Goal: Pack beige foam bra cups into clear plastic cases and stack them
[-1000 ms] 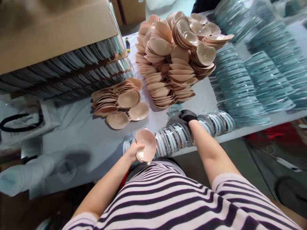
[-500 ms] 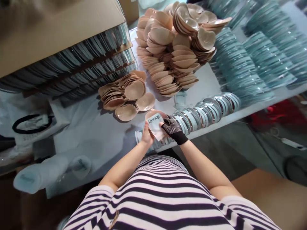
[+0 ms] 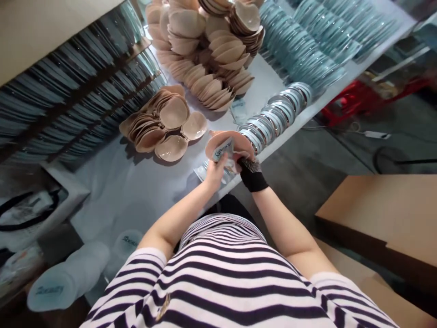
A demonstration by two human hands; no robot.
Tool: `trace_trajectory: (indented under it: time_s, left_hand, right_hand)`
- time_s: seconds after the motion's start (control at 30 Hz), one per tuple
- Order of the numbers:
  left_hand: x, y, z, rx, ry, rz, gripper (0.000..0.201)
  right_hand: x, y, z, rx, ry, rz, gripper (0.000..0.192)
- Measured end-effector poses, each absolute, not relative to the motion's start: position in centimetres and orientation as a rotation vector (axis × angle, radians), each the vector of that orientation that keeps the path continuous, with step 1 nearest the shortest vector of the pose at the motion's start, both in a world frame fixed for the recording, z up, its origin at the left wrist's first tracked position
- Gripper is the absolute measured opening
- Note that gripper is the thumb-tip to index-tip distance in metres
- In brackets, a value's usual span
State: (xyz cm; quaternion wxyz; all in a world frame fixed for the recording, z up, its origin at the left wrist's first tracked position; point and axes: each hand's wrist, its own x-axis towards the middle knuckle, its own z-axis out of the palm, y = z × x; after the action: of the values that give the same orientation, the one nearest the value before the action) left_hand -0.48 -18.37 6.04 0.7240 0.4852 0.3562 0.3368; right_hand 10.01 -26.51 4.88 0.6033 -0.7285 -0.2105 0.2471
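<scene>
Both hands meet at the table's near edge over one beige cup-shaped pad (image 3: 241, 142). My left hand (image 3: 215, 172) is bare and holds a clear round case (image 3: 222, 149) printed with blue lettering against the pad. My right hand (image 3: 248, 169) wears a black mesh glove and grips the pad's right side. A row of clear round cases (image 3: 276, 114) stands on edge just beyond the hands. A small heap of beige pads (image 3: 160, 125) lies to the left.
A tall pile of beige pads (image 3: 205, 50) rises at the back, with rows of teal-edged cases (image 3: 303, 45) to its right. A cardboard box of packed cases (image 3: 68, 100) lies on the left. Brown cartons (image 3: 375, 218) sit on the floor at right.
My right hand left the row of cases and came to the pad with a clear case. Both hands now hold pad and case together. The view has swung to the right.
</scene>
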Motion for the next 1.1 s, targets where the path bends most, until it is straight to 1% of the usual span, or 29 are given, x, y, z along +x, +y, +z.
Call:
trace_trajectory:
  time_s: [0.07, 0.13, 0.2, 0.27, 0.37, 0.43, 0.53, 0.57, 0.67, 0.8, 0.87, 0.9, 0.93, 0.97, 1.03, 1.1]
  left_hand:
    - [-1.5, -16.7, 5.0, 1.493, 0.680, 0.605, 0.028]
    - [-2.9, -15.2, 3.7, 1.957, 0.563, 0.399, 0.018]
    - [-4.1, -14.3, 2.5, 2.318, 0.409, 0.191, 0.019]
    - [-5.0, -14.2, 1.8, 2.531, 0.296, 0.073, 0.024]
    - [-5.5, -14.6, 1.8, 2.684, 0.199, 0.002, 0.022]
    - [-5.5, -14.8, 1.9, 2.726, 0.107, -0.043, 0.023]
    - [-5.2, -14.6, 1.5, 2.746, 0.052, -0.087, 0.036]
    - [-5.0, -14.5, 1.3, 2.741, 0.065, -0.091, 0.035]
    - [-4.7, -14.1, 0.3, 2.691, 0.104, -0.027, 0.019]
    - [-5.1, -14.0, -0.4, 2.622, 0.109, 0.131, 0.011]
    - [-5.5, -14.2, -0.4, 2.624, 0.195, 0.176, 0.008]
    - [-5.7, -14.4, -0.4, 2.630, 0.282, 0.199, 0.010]
    - [-5.7, -14.6, -0.3, 2.631, 0.387, 0.219, 0.016]
    - [-5.7, -14.8, -0.2, 2.619, 0.491, 0.229, 0.026]
    - [-5.4, -15.0, -0.1, 2.564, 0.598, 0.184, 0.059]
    - [-5.0, -15.0, 0.1, 2.520, 0.562, 0.074, 0.091]
  right_hand:
    - [11.2, -28.2, 5.5, -1.828, -0.459, 0.371, 0.026]
    - [11.5, -30.7, 5.9, -1.992, -0.514, 0.111, 0.030]
    - [10.5, -33.4, 5.9, -2.130, -0.611, -0.063, 0.035]
    - [8.5, -35.8, 5.5, -2.245, -0.689, -0.126, 0.038]
    - [4.9, -38.1, 4.7, -2.349, -0.779, -0.110, 0.042]
    - [3.0, -38.9, 4.0, -2.409, -0.857, -0.035, 0.044]
    - [1.2, -39.6, 2.6, -2.531, -0.983, 0.155, 0.046]
    - [0.7, -39.6, 2.1, -2.566, -1.026, 0.223, 0.046]
    - [-0.2, -39.4, 0.7, -2.594, -1.129, 0.346, 0.047]
    - [-0.7, -38.6, -0.2, -2.583, -1.088, 0.283, 0.051]
    - [-0.6, -38.3, -0.2, -2.584, -1.025, 0.226, 0.053]
    - [-0.6, -38.2, -0.1, -2.583, -1.002, 0.211, 0.054]
    - [-0.6, -38.1, 0.0, -2.580, -0.992, 0.210, 0.054]
    - [-0.6, -38.0, 0.0, -2.577, -0.989, 0.217, 0.055]
    - [-0.6, -37.6, 0.2, -2.574, -0.996, 0.254, 0.056]
    - [-0.4, -36.5, 0.4, -2.584, -1.010, 0.319, 0.056]
